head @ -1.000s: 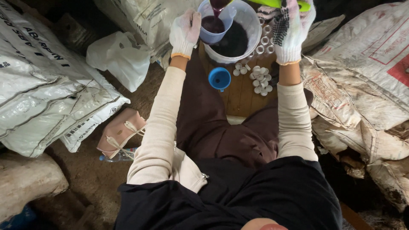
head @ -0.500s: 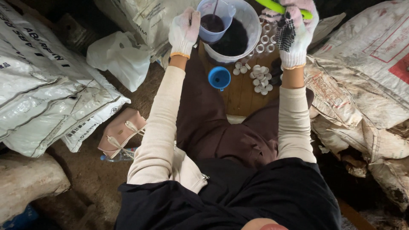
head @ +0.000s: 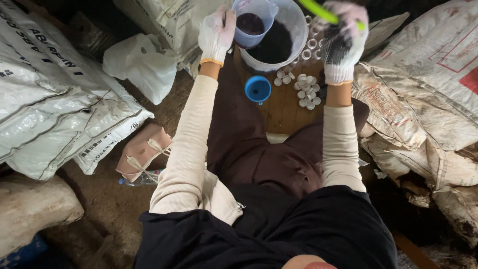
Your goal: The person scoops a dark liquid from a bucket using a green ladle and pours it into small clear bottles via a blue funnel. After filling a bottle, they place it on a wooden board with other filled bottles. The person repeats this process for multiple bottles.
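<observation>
Nearest the camera are a dark jacket and cream sleeves, 2 arms stretching away over brown trousers. On the floor to the left lies a pink bag (head: 144, 154), with white printed sacks (head: 59, 94) beyond it and more sacks (head: 423, 89) on the right. Farther off, a wooden worktop (head: 284, 107) carries a blue funnel (head: 258, 89) and, just right of it, a cluster of white caps (head: 304, 89). At the far edge, the gloved left hand (head: 216, 32) is closed around a pale jug (head: 253, 22) of dark liquid, held over a white bucket (head: 276, 42) of the same. The gloved right hand (head: 343, 42) is clenched on a green handle (head: 323, 12) above the bucket's right side.
</observation>
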